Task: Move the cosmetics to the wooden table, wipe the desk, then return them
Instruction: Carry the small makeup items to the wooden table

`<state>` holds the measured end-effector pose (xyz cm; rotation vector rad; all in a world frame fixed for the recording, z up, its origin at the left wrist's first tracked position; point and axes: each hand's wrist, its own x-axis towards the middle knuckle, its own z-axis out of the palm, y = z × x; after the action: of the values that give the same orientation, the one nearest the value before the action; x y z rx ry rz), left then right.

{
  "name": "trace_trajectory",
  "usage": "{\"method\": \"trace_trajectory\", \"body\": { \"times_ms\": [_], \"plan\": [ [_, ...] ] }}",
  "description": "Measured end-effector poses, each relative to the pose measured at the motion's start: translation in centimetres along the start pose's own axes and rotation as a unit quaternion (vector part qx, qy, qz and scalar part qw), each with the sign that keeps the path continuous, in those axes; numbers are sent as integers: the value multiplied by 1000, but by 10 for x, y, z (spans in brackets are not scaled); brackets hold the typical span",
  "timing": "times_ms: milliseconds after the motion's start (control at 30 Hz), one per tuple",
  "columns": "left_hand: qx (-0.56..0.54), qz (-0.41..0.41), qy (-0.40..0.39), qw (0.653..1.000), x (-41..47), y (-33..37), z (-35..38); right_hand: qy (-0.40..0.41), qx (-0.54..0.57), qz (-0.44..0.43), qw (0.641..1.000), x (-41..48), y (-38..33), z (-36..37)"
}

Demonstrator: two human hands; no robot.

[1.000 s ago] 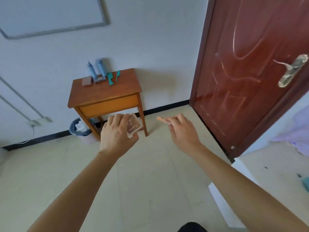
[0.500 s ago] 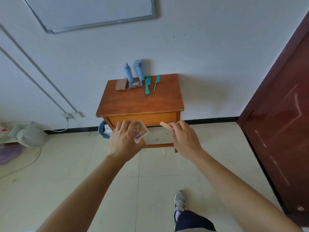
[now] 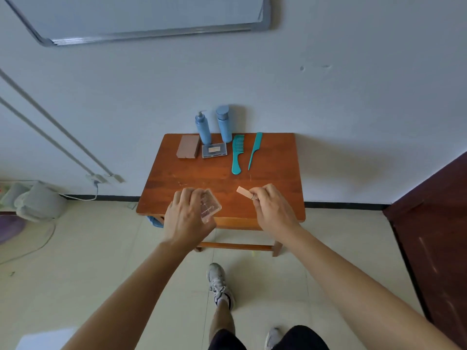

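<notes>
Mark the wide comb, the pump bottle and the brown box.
wide comb point(image 3: 236, 163): head view, on its handle.
pump bottle point(image 3: 203, 130): head view, mid body.
brown box point(image 3: 188, 147): head view, top face.

The wooden table point(image 3: 274, 168) stands against the wall. At its far edge two blue bottles stand upright, a pump bottle point(image 3: 203, 129) and, just beside it, a capped bottle point(image 3: 224, 124). A brown box point(image 3: 187, 146) lies flat left of them, and a grey palette point(image 3: 214, 151) lies in front of them. To the right lie a wide teal comb point(image 3: 237, 154) and a thin tail comb point(image 3: 254, 150), handles toward the near side. Above the near edge, the left hand point(image 3: 188, 219) holds a clear pink case point(image 3: 211, 209), tilted, and the right hand point(image 3: 272, 210) pinches a beige stick point(image 3: 243, 192).
</notes>
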<state>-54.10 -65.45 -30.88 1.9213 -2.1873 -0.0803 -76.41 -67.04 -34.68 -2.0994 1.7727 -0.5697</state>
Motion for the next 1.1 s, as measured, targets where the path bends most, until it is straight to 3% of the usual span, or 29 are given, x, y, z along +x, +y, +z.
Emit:
{"method": "trace_trajectory", "body": {
  "times_ms": [267,500,633,767,900,1100],
  "plan": [
    [2,30,-99,995,153,-47,67,-24,69,137,988,134,24,45],
    [17,83,-202,976,268,-94,128,-55,123,378,916,251,45,97],
    [28,105,-294,950,290,-106,160,-74,89,418,901,273,54,124],
    [25,101,-322,941,290,-111,169,-92,54,418,902,270,54,131],
    [43,142,-300,942,296,-98,151,-75,44,413,907,266,51,103],
    [30,196,-157,968,314,-23,90,46,0,363,931,214,60,17]
  ]
}}
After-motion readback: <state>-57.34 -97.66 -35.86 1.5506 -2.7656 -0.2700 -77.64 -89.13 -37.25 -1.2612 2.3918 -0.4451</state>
